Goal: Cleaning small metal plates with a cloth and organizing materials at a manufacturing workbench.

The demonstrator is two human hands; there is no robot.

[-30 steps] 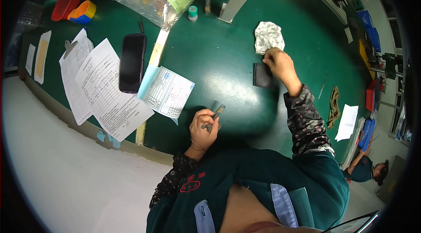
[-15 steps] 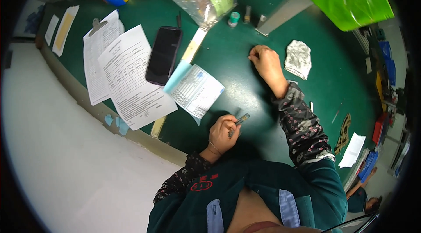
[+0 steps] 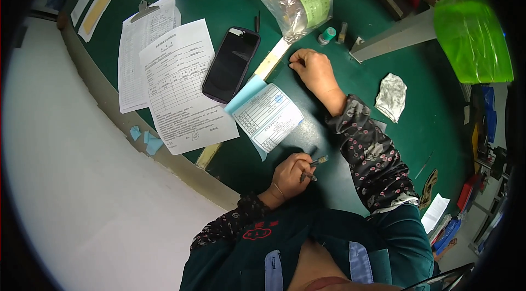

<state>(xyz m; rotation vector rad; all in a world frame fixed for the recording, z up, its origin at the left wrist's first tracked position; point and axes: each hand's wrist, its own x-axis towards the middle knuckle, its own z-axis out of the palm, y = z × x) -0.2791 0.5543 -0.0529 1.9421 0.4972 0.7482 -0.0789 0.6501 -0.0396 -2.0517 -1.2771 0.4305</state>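
Left hand (image 3: 289,175) pinched shut on small metal tool (image 3: 316,163), long axis pointing up-right.

The right hand (image 3: 313,70) is curled knuckles-up on the green table (image 3: 339,143), so whatever lies under its fingers is hidden. The left hand (image 3: 289,173) closes around a thin tool (image 3: 315,164); only its tip shows, too small to identify. A ruler (image 3: 272,61) disappears beneath the phone (image 3: 230,64) and a small slip (image 3: 268,117). The contents of the plastic bag (image 3: 285,1) are blurred behind a green note (image 3: 315,6). A green bin (image 3: 472,39) bends into the dark rim at right. Printing on the papers (image 3: 183,85) is too fine to make out.
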